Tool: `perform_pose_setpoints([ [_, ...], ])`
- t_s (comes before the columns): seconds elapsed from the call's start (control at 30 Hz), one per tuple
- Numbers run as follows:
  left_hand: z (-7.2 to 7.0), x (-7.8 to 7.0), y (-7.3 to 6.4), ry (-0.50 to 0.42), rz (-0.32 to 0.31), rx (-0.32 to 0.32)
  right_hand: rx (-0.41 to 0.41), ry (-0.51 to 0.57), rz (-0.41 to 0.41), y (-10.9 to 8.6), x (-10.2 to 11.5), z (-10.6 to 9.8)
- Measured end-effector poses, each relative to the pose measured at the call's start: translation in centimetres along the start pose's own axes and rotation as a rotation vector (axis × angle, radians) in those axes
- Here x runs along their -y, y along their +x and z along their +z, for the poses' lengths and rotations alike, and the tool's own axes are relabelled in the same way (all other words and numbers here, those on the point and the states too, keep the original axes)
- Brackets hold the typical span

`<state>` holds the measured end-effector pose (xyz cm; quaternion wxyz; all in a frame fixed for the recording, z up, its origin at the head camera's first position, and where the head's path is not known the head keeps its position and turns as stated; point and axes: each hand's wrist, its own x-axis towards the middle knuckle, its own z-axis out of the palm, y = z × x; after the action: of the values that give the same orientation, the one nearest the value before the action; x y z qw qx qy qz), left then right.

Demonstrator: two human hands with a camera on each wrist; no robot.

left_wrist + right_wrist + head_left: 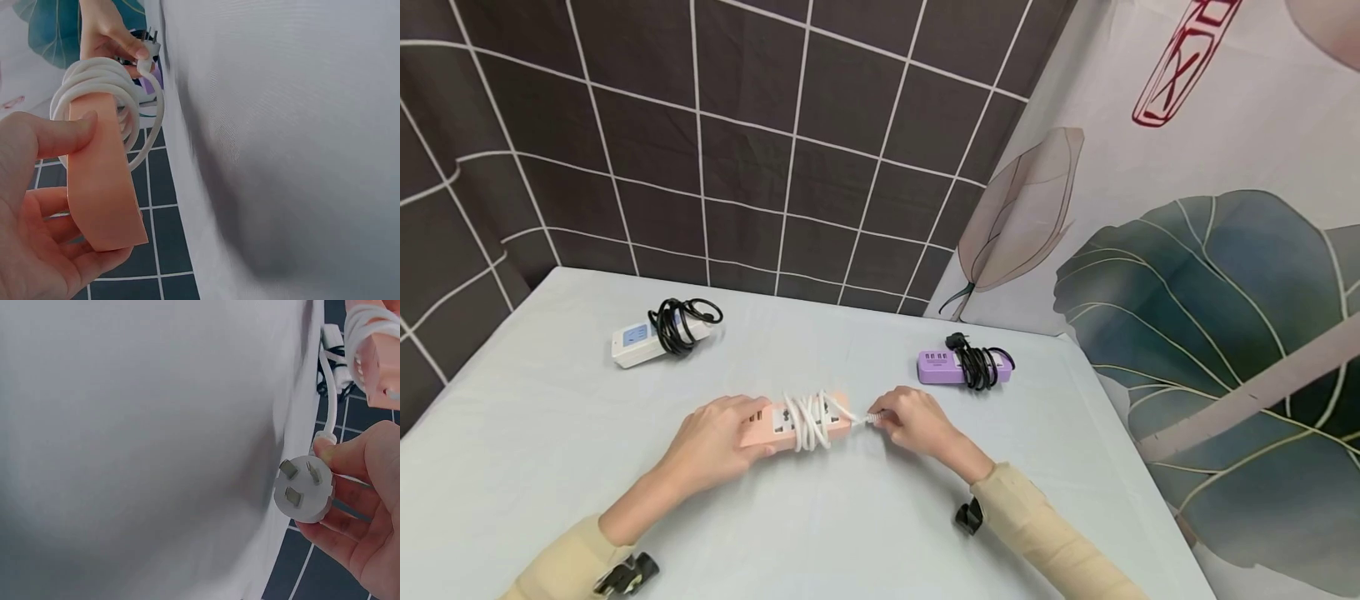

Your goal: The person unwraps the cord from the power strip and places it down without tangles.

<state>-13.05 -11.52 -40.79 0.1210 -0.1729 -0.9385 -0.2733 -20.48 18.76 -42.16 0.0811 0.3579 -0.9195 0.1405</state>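
Observation:
A pink power strip (762, 427) has its white cord (808, 423) wound several times around its right half. My left hand (717, 440) grips the strip's left end, thumb on the near side, as the left wrist view shows. On the other side, my right hand (917, 422) pinches the white plug (304, 489) at the cord's end, just right of the strip. Three flat metal prongs on the plug face the camera in the right wrist view. A short stretch of cord runs from the plug to the coils.
At the back left lies a white power strip (638, 343) with a black cord (676, 327) bundled on it. A purple power strip (942, 367), wrapped in black cord (979, 367), lies at the back right. Everything rests on a pale cloth-covered table (820, 533) before a dark gridded backdrop (737, 158).

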Motion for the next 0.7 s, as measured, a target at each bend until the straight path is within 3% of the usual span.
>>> perform_pose_setpoints([
  [0.43,-0.3,-0.6,-0.2,-0.018,0.02,0.029,-0.025,0.025,0.144,1.0,-1.1,-0.1],
  [0.7,-0.4,-0.8,-0.2,-0.021,0.011,0.085,-0.062,0.025,0.185,1.4,-1.5,-0.5],
])
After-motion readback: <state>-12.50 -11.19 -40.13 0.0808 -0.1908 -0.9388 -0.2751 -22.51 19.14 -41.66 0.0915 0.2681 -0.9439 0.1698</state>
